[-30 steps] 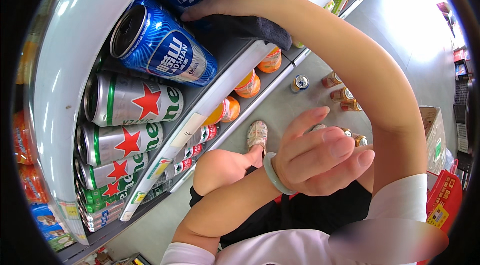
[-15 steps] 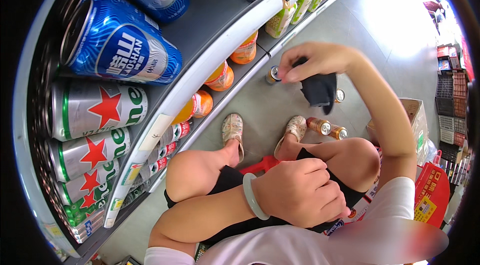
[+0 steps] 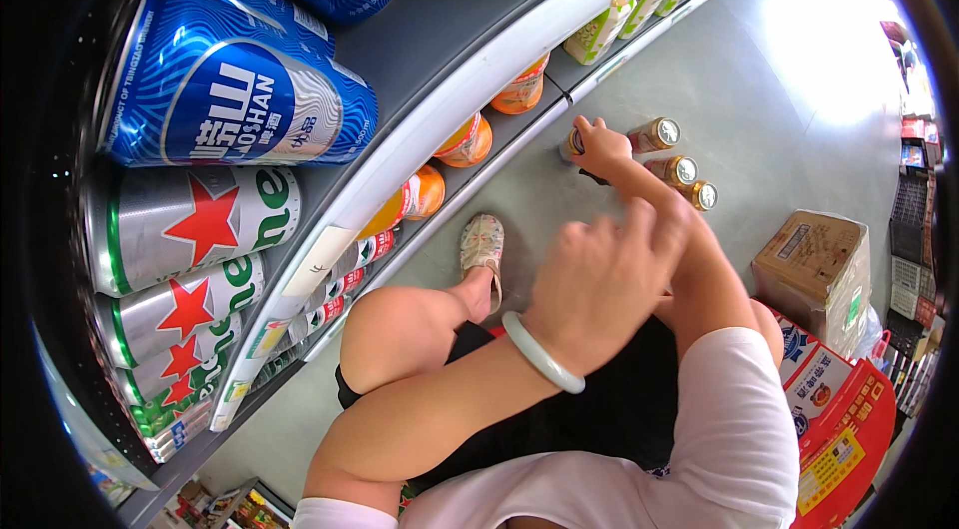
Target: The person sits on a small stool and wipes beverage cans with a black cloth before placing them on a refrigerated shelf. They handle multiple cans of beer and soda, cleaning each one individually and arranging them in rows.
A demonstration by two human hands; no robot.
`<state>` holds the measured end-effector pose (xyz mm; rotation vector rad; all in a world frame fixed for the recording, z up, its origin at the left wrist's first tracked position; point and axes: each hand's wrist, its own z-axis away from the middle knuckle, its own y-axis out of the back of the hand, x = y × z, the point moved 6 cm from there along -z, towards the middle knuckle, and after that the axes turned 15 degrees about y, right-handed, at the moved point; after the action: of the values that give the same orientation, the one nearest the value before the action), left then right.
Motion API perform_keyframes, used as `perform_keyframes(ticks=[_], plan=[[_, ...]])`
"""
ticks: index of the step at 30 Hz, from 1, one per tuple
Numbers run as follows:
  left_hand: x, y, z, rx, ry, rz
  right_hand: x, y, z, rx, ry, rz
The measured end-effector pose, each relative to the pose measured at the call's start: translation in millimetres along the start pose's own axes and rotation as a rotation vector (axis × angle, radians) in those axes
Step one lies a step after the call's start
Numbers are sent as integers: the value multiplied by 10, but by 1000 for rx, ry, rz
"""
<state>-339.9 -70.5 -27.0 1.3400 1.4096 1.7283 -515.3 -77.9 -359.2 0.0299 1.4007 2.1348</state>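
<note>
My right hand (image 3: 605, 148) reaches down to the floor beside the lower shelf, its fingers wrapped round an upright can (image 3: 571, 145). Under that hand a bit of black cloth (image 3: 593, 177) shows; most of it is hidden. Three gold-topped cans, a far can (image 3: 654, 135), a middle can (image 3: 671, 170) and a near can (image 3: 700, 195), are grouped on the floor to the right of the hand. My left hand (image 3: 611, 274), with a pale bangle (image 3: 541, 354) at the wrist, hovers over my lap. Its fingers are smeared by motion, and I see nothing in it.
On the upper shelf at left lie blue cans (image 3: 255, 94) and silver-green cans (image 3: 205, 224). Orange-capped bottles (image 3: 466, 141) and green-white cartons (image 3: 601, 32) line the lower shelf. A cardboard box (image 3: 814, 264) and a red package (image 3: 849, 429) stand at my right.
My right hand has lowered the black cloth toward the floor and closed on the can there. My left hand has risen from my lap, with its fingers in motion. My view has shifted slightly.
</note>
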Motion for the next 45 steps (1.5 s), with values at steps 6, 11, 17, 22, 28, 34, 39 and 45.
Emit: perform_keyframes(ticks=[6, 11, 17, 22, 28, 34, 39, 45], plan=[[-511, 4, -14, -133, 299, -285, -217, 976, 893, 3, 144, -367], [-449, 143, 95, 33, 128, 17, -986, 2195, 2066, 262, 363, -915], [-341, 540, -7, 119, 130, 603, -1112, 2796, 2951, 921, 336, -1130], [-287, 586, 131, 109, 95, 642, -1131, 3078, 3434, 1565, 551, -1105], [-290, 417, 191, -49, 116, 866, -1776, 2927, 3160, 1280, 933, -210], [-317, 569, 220, 120, 172, 586, -1614, 2943, 3081, 1230, 807, 67], [-373, 720, 125, 302, 154, 510, -1142, 2663, 2890, 975, 125, -782], [-305, 687, 61, 140, 58, 690, -1202, 2683, 2801, 1046, 528, -1672]])
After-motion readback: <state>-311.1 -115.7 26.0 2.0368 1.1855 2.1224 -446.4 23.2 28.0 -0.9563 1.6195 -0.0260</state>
